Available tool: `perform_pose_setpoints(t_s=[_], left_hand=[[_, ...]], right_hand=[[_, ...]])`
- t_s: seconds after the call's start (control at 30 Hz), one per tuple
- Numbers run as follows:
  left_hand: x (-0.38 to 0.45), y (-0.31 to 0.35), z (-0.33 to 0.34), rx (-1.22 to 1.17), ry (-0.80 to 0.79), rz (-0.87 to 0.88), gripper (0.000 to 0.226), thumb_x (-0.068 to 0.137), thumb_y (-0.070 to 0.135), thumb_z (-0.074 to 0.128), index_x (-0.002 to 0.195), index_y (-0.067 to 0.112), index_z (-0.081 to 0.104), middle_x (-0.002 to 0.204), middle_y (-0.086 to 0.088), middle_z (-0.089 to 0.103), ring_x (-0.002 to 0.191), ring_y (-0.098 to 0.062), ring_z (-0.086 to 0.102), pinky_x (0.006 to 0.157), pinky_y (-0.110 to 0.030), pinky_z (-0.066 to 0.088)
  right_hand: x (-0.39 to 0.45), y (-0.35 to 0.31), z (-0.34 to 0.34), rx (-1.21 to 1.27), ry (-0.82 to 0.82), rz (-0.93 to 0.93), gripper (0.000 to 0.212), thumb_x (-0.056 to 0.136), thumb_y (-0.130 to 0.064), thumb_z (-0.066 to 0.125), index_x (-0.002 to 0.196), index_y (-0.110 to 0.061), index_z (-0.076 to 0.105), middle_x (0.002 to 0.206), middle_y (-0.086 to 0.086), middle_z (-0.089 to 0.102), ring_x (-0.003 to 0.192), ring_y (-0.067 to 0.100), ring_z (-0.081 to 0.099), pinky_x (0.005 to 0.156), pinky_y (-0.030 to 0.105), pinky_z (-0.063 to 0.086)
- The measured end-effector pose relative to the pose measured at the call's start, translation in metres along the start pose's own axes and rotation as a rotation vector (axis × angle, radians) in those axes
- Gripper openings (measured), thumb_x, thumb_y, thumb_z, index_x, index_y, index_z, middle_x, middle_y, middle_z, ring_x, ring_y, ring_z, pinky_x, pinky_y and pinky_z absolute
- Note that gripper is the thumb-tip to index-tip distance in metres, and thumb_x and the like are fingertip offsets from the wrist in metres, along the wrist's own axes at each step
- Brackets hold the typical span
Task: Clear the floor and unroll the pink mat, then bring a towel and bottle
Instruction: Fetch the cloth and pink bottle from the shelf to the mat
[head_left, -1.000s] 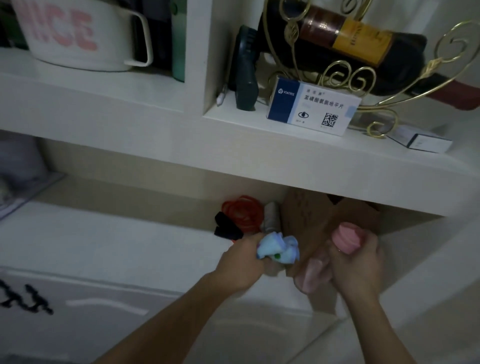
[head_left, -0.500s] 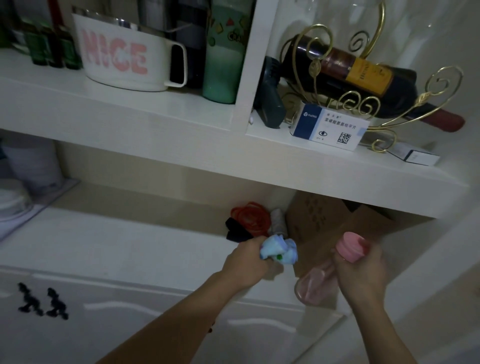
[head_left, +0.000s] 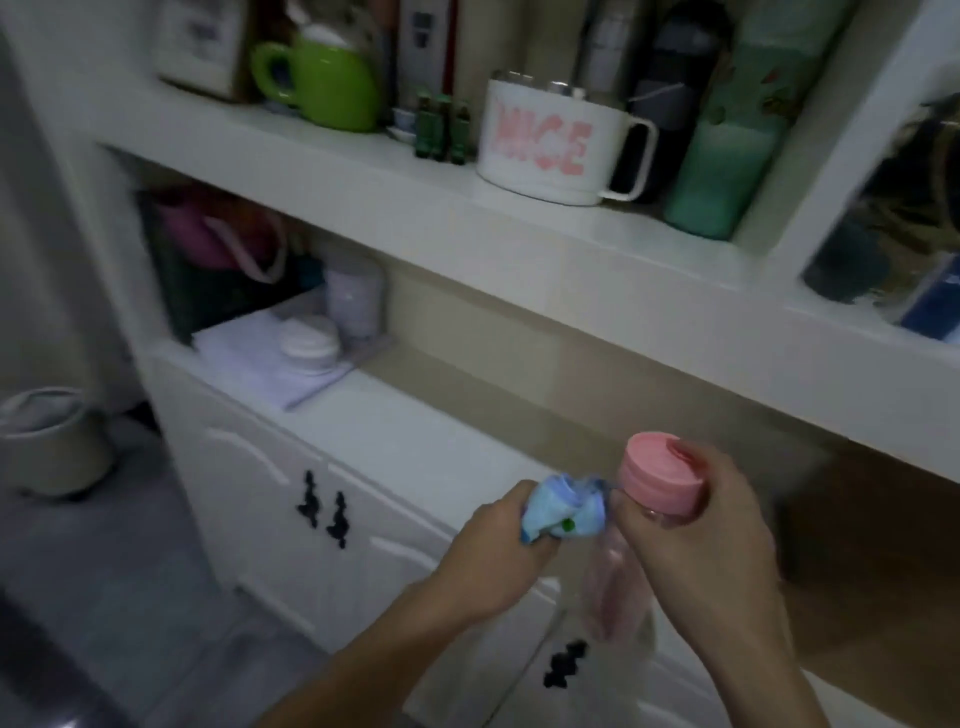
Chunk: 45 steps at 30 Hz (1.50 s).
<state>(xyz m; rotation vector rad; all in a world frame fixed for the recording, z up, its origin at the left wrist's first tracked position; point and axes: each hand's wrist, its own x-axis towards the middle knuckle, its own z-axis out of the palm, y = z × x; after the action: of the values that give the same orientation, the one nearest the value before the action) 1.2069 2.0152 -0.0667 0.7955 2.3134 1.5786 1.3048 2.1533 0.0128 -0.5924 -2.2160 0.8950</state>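
left hand grips blue towel; right hand grips pink bottle.

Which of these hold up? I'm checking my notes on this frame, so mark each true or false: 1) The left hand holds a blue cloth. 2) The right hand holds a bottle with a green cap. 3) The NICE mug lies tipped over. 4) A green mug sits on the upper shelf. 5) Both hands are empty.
1) True: the left hand grips a bunched blue cloth.
2) False: the bottle in the right hand has a pink cap.
3) False: the NICE mug stands upright on the upper shelf.
4) True: the green mug sits there.
5) False: both hold something.
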Motion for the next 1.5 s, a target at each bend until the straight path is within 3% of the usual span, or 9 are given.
perform_pose_setpoints(t_s=[0.2, 0.3, 0.37, 0.47, 0.57, 0.77, 1.1, 1.33, 1.5], left_hand=[[-0.083, -0.021, -0.087, 0.186, 0.397, -0.197, 0.038, 0.089, 0.025, 0.063, 0.125, 0.014, 0.057, 0.126, -0.008, 0.066, 0.115, -0.027, 0.061, 0.092, -0.034, 0.047], [-0.129, -0.016, -0.135, 0.267, 0.633, -0.302, 0.035, 0.086, 0.020, 0.065, 0.119, 0.009, 0.058, 0.121, -0.015, 0.067, 0.112, -0.034, 0.061, 0.087, -0.039, 0.049], [-0.162, -0.005, -0.170, 0.318, 0.801, -0.364, 0.035, 0.085, 0.018, 0.064, 0.119, 0.010, 0.059, 0.119, -0.016, 0.068, 0.111, -0.035, 0.062, 0.087, -0.042, 0.050], [-0.205, 0.015, -0.222, 0.392, 1.005, -0.418, 0.041, 0.077, 0.023, 0.059, 0.118, 0.021, 0.059, 0.114, -0.007, 0.071, 0.106, -0.029, 0.064, 0.085, -0.036, 0.051], [-0.235, 0.014, -0.266, 0.422, 1.122, -0.417, 0.044, 0.074, 0.023, 0.057, 0.117, 0.026, 0.059, 0.112, 0.000, 0.070, 0.104, -0.023, 0.064, 0.086, -0.033, 0.050], [-0.263, -0.041, -0.350, 0.407, 1.257, -0.426, 0.043, 0.076, 0.025, 0.058, 0.118, 0.033, 0.058, 0.107, 0.011, 0.069, 0.098, -0.008, 0.065, 0.087, -0.037, 0.053], [-0.234, -0.111, -0.514, 0.424, 1.242, -0.519, 0.034, 0.084, 0.020, 0.062, 0.117, 0.029, 0.061, 0.108, 0.008, 0.070, 0.097, -0.010, 0.064, 0.085, -0.029, 0.050], [-0.191, -0.169, -0.617, 0.447, 1.301, -0.550, 0.021, 0.086, 0.019, 0.065, 0.107, 0.021, 0.065, 0.099, 0.004, 0.071, 0.089, -0.011, 0.065, 0.082, -0.035, 0.052], [-0.179, -0.198, -0.662, 0.463, 1.319, -0.599, 0.009, 0.088, 0.019, 0.062, 0.096, 0.018, 0.065, 0.089, 0.003, 0.069, 0.079, -0.006, 0.063, 0.072, -0.030, 0.051]], right_hand=[[-0.019, -0.066, 0.089, 0.233, -0.524, -0.212, 0.069, 0.058, -0.034, 0.086, 0.121, -0.034, 0.058, 0.115, 0.001, 0.067, 0.106, 0.025, 0.065, 0.093, 0.052, 0.050], [-0.039, -0.110, 0.120, 0.339, -0.649, -0.392, 0.068, 0.055, -0.048, 0.078, 0.119, -0.040, 0.056, 0.114, -0.002, 0.067, 0.103, 0.022, 0.065, 0.087, 0.041, 0.051], [-0.053, -0.144, 0.141, 0.410, -0.707, -0.501, 0.078, 0.058, -0.044, 0.078, 0.130, -0.036, 0.051, 0.120, -0.001, 0.066, 0.105, 0.021, 0.064, 0.085, 0.034, 0.049], [-0.071, -0.203, 0.173, 0.546, -0.768, -0.585, 0.083, 0.062, -0.038, 0.081, 0.136, -0.036, 0.043, 0.127, -0.003, 0.063, 0.109, 0.018, 0.062, 0.089, 0.036, 0.048], [-0.092, -0.258, 0.212, 0.653, -0.823, -0.648, 0.078, 0.062, -0.038, 0.081, 0.132, -0.034, 0.047, 0.124, -0.005, 0.063, 0.105, 0.013, 0.060, 0.084, 0.028, 0.043], [-0.134, -0.336, 0.309, 0.718, -0.943, -0.681, 0.080, 0.060, -0.038, 0.090, 0.128, -0.035, 0.049, 0.124, -0.003, 0.064, 0.108, 0.018, 0.062, 0.092, 0.043, 0.052], [-0.132, -0.448, 0.465, 0.736, -1.060, -0.701, 0.073, 0.062, -0.036, 0.090, 0.121, -0.039, 0.046, 0.119, -0.008, 0.060, 0.104, 0.013, 0.060, 0.085, 0.035, 0.051], [-0.118, -0.516, 0.591, 0.785, -1.134, -0.721, 0.073, 0.059, -0.040, 0.090, 0.117, -0.043, 0.045, 0.118, -0.007, 0.060, 0.101, 0.015, 0.061, 0.084, 0.037, 0.052], [-0.119, -0.553, 0.650, 0.784, -1.158, -0.795, 0.066, 0.061, -0.031, 0.092, 0.112, -0.032, 0.050, 0.108, -0.002, 0.063, 0.094, 0.019, 0.063, 0.079, 0.037, 0.053]])
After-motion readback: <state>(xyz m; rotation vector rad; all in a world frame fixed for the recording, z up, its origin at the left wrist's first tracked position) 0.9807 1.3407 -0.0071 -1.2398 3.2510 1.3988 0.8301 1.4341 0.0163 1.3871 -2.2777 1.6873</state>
